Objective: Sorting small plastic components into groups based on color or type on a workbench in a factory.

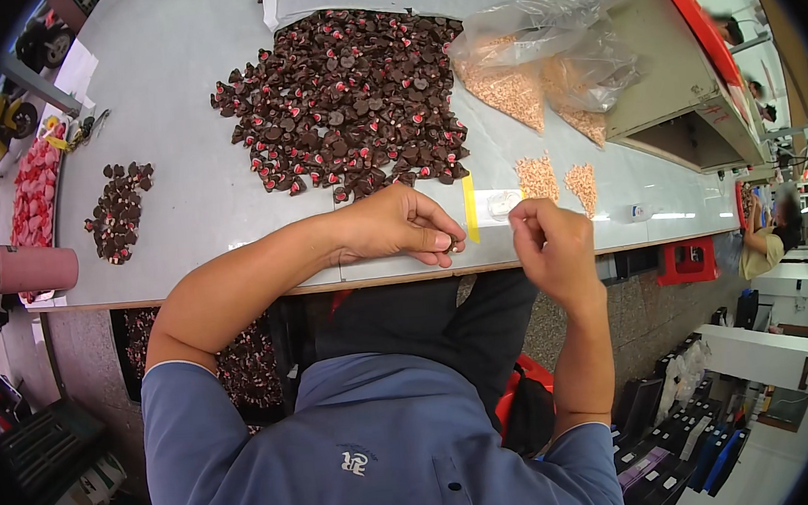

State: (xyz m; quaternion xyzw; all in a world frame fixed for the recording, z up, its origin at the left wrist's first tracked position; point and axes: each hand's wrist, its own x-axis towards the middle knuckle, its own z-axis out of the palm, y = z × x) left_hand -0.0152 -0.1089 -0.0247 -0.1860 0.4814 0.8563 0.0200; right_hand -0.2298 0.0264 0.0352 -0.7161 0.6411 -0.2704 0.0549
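My left hand (400,226) is closed at the table's front edge, pinching a small dark brown piece (452,246) between thumb and fingers. To its right my right hand (555,241) is raised with its fingers pressed together; whatever they hold is too small to make out. Beyond my left hand spreads a large pile of dark brown pieces (354,104) with red and white patches. Small tan bits lie in one heap (538,177) and a smaller heap (581,186) past my right hand. Between the hands, a yellow strip (471,211) borders a whitish patch (503,203) on the table.
Clear plastic bags (514,87) of tan bits lean by a beige metal box (695,87). At left are a smaller dark cluster (119,213), a pink tumbler (40,268) and a tray of pink-red pieces (35,187). A crate of dark pieces (252,369) stands below the table.
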